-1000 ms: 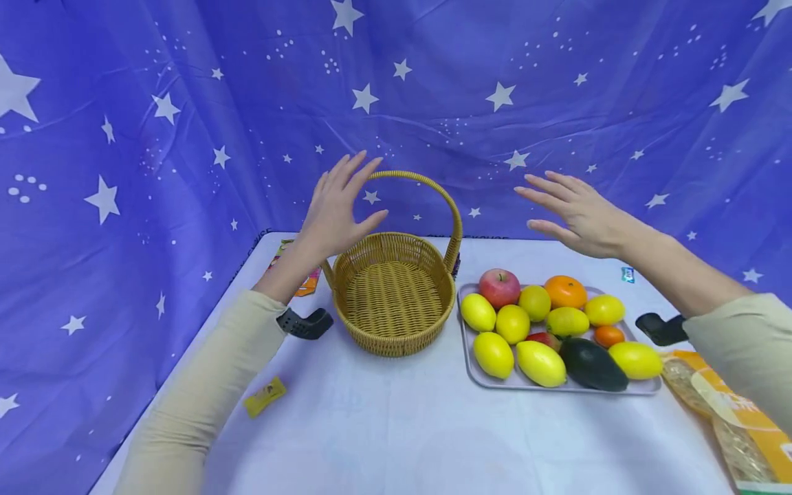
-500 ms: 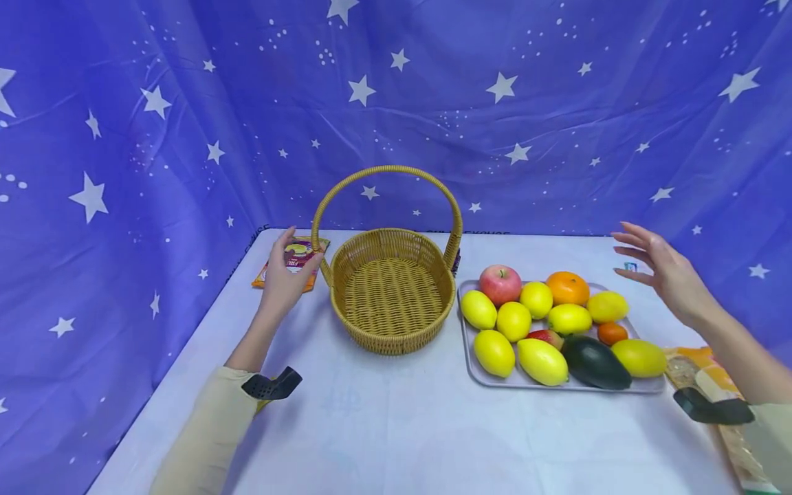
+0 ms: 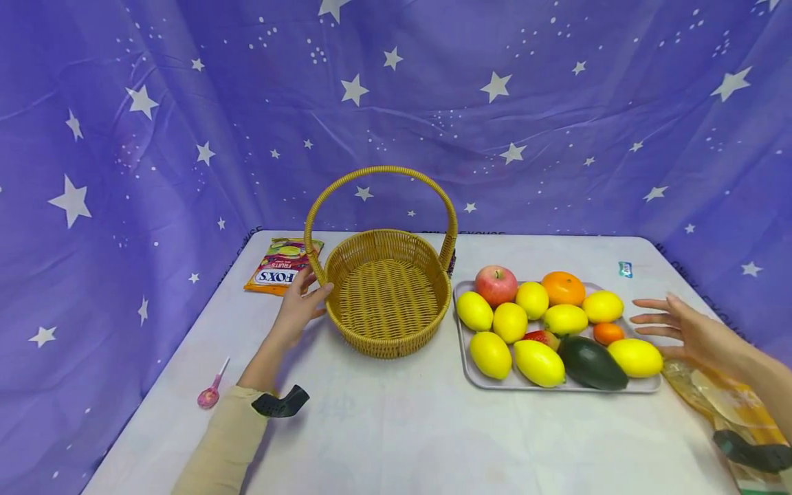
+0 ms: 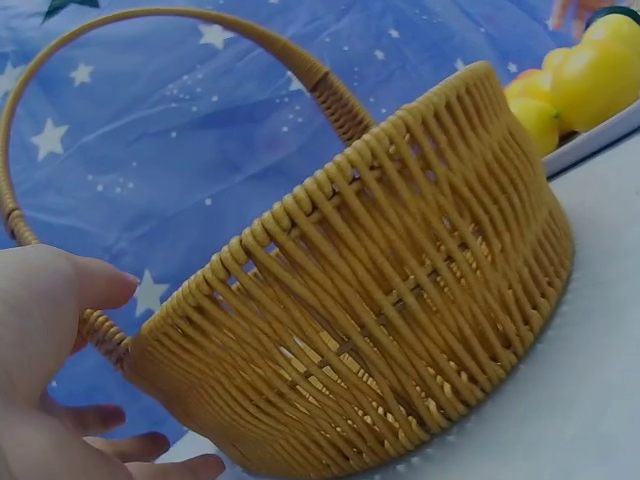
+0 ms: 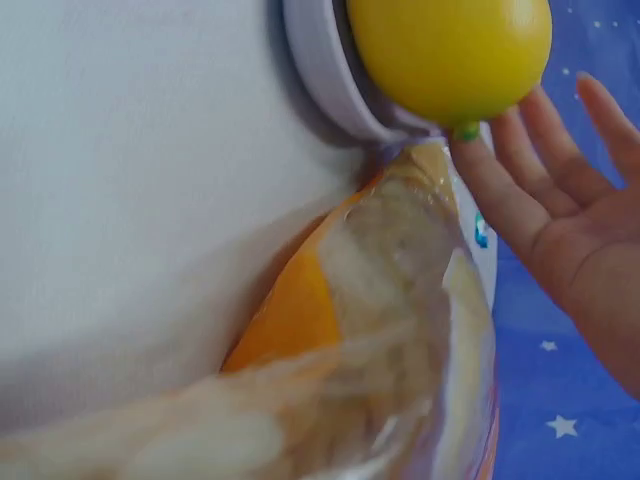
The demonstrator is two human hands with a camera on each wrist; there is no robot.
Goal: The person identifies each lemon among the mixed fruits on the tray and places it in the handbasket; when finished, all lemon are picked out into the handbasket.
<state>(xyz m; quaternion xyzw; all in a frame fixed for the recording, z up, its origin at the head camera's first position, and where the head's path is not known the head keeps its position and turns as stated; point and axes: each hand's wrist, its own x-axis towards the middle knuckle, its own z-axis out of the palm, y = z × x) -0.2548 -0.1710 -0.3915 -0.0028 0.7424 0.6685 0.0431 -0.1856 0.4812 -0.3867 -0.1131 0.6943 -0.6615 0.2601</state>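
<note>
We have the left hand (image 3: 293,313) left of centre in the head view, forearm slanting up from the lower edge, at the left side of the wicker basket (image 3: 386,349). Its fingers are parted and slightly bent, thumb by the foot of the handle (image 3: 386,169); nothing is clasped, and we can't tell if it touches. The right hand (image 3: 696,333) reaches in from the right edge, fingers fairly straight, spread and pointing left, grasping nothing, beside the rightmost lemon (image 3: 635,358) on the tray (image 3: 650,386). Basket stands upright mid-frame, tray just right of it. Only the left wrist view gives us the basket's slatted outer wall up close, plus open space between thumb and fingers. Only the right wrist view gives us the lemon's green tip (image 5: 467,131), right by the nearest digit; contact unclear. The clear-and-orange bag (image 3: 730,399) looms lower centre there. The pink lollipop (image 3: 209,397), lower left, and FOX'S packet (image 3: 278,265), upper left, we get from the head view alone.
</note>
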